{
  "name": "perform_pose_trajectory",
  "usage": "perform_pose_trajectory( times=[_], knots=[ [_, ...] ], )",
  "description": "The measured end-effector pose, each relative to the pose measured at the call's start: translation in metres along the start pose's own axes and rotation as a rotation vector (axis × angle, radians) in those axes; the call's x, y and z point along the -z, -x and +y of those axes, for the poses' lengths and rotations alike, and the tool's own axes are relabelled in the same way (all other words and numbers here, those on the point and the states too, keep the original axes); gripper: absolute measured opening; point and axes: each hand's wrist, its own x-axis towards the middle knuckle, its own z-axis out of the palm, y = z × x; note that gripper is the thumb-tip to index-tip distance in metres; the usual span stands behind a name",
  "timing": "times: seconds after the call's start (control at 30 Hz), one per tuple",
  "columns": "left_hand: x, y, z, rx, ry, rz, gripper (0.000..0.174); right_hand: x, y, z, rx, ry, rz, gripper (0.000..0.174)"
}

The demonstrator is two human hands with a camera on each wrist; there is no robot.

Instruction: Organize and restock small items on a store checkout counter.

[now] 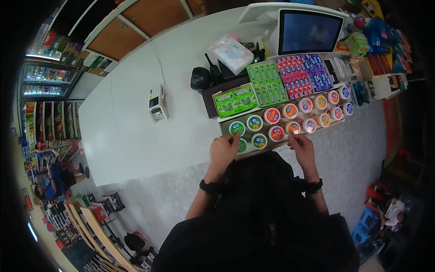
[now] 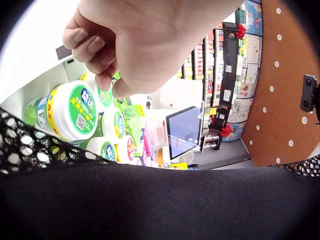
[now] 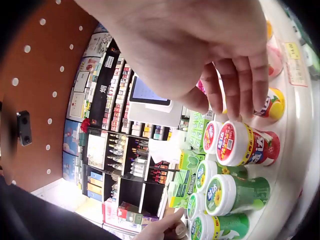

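Two rows of round gum tubs stand in a tray along the counter's near edge. My left hand point(image 1: 223, 152) is over the left end, by the green-lidded tubs point(image 1: 236, 128). In the left wrist view its fingers curl loosely, fingertips close above a green lid point(image 2: 105, 96); contact is unclear. Beside it stands a larger-looking green-lidded tub point(image 2: 80, 109). My right hand point(image 1: 302, 152) hovers at the front row near an orange-lidded tub point(image 1: 292, 128). The right wrist view has its relaxed fingers over a red-lidded tub point(image 3: 234, 143), holding nothing visible.
Behind the tubs lie green gum boxes point(image 1: 229, 103) and pink-red packs point(image 1: 297, 86). A screen point(image 1: 310, 32), a tissue pack point(image 1: 232, 53) and a black round object point(image 1: 201, 79) stand farther back. A card terminal point(image 1: 157, 104) sits left on the white counter point(image 1: 122, 136).
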Motion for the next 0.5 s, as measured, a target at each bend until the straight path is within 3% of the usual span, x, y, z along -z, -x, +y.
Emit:
perform_pose_trajectory(
  times=[0.13,0.3,0.37,0.5],
  knots=[
    [-0.005,0.007,0.021,0.066,-0.031,0.022,0.047,0.011,-0.018,-0.011,0.096,0.03,-0.115,0.021],
    [-0.025,0.029,0.042,0.181,-0.019,0.179,0.05,0.028,-0.044,-0.008,0.148,-0.049,-0.245,0.018],
    [-0.035,0.037,0.053,0.22,-0.04,0.163,0.05,0.036,-0.047,-0.027,0.237,0.094,-0.314,0.018],
    [-0.048,0.059,0.061,0.239,-0.048,0.151,0.05,0.035,-0.051,-0.033,0.238,0.098,-0.372,0.018]
  ],
)
